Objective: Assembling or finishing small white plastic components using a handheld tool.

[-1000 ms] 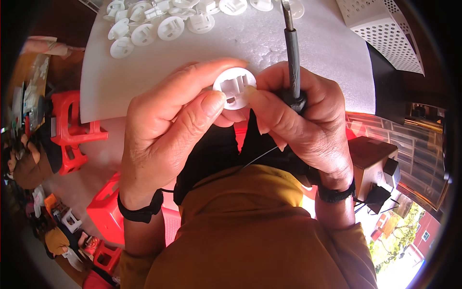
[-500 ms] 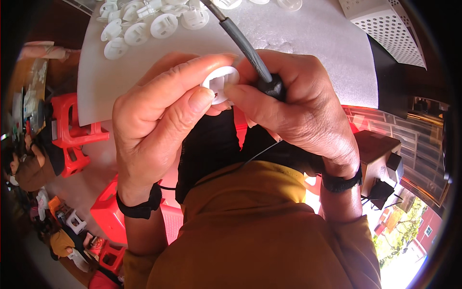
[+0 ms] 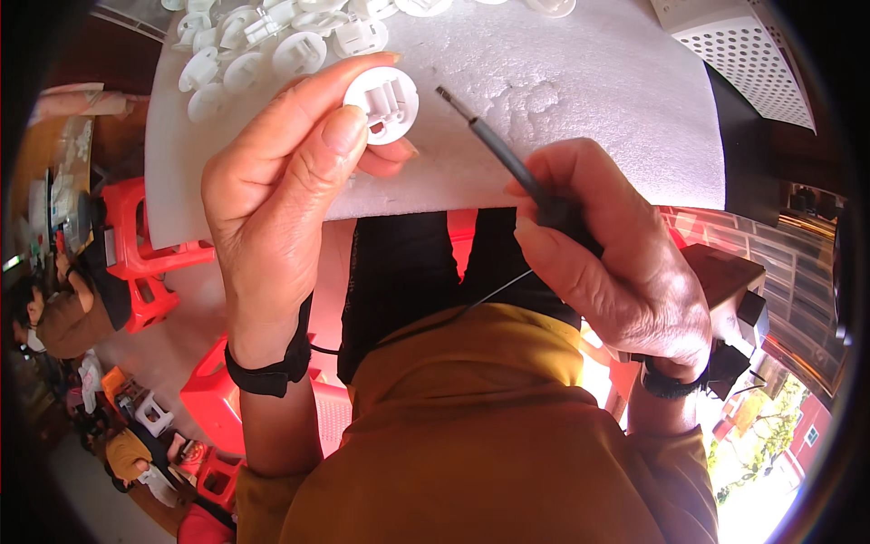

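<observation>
The left hand (image 3: 285, 163) grips a round white plastic piece (image 3: 390, 100) by its rim, thumb on the near side and fingers behind, raised over the near part of the white-covered desk (image 3: 580, 100). Slots and ribs show on its face; whether it bears any moulded lettering cannot be made out. The right hand (image 3: 621, 254) is closed round the black handle of a grey-shafted tool (image 3: 507, 154), whose metal tip points up and leftward, near the piece but apart from it. Most of the handle is hidden by the fingers and thumb, so any marking there cannot be seen.

More white pieces (image 3: 299, 54) crowd the far left of the desk, overlapping, several cut off by the upper edge. A perforated white box (image 3: 748, 68) at the far right is cut off too. A pale patch on the red stool (image 3: 136, 227) is too small to tell whether it is a label. The people at the far left are small and blurred.
</observation>
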The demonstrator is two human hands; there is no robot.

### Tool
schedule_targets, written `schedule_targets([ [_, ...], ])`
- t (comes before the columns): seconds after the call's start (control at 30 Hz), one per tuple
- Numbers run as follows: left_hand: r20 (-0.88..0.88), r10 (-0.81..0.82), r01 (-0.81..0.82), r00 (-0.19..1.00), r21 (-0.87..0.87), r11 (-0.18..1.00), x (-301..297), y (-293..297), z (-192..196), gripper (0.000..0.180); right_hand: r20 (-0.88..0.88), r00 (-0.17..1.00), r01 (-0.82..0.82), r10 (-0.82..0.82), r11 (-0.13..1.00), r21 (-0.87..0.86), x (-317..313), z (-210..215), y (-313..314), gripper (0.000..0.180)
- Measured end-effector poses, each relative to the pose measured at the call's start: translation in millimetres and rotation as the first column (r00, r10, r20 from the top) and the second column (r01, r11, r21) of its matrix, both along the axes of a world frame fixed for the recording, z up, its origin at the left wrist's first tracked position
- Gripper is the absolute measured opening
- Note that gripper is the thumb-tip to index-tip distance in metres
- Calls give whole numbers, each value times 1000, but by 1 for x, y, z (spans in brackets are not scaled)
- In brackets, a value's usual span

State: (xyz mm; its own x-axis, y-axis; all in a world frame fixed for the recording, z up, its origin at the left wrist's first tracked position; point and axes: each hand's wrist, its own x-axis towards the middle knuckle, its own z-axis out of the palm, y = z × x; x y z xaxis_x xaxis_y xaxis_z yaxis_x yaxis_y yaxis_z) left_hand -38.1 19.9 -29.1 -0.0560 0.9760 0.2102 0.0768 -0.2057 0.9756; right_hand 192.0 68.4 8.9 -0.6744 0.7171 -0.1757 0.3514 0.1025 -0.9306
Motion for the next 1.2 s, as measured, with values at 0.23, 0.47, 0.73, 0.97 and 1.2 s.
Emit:
schedule_targets([
  [0.23, -19, 29, -29, 999, 11, 1000, 4, 5, -3, 33, -43, 996, -78, 83, 991, 112, 4, -12, -2, 16],
  [0.47, -39, 40, -40, 998, -3, 999, 6, 4, -2, 34, 1, 997, -70, 72, 977, 199, 1, -14, 0, 17],
  [0.73, -53, 46, -48, 998, -33, 998, 7, 5, -2, 33, 7, 999, -51, 51, 957, 285, -4, -15, 2, 16],
  [0.97, -32, 70, -72, 997, -73, 995, 9, 5, 1, 33, 0, 1000, -25, 27, 933, 359, -8, -15, 2, 16],
  [1.2, -49, 95, -100, 994, -114, 989, 11, 6, 4, 32, 16, 1000, -7, 1, 912, 410, -11, -13, -1, 15],
])
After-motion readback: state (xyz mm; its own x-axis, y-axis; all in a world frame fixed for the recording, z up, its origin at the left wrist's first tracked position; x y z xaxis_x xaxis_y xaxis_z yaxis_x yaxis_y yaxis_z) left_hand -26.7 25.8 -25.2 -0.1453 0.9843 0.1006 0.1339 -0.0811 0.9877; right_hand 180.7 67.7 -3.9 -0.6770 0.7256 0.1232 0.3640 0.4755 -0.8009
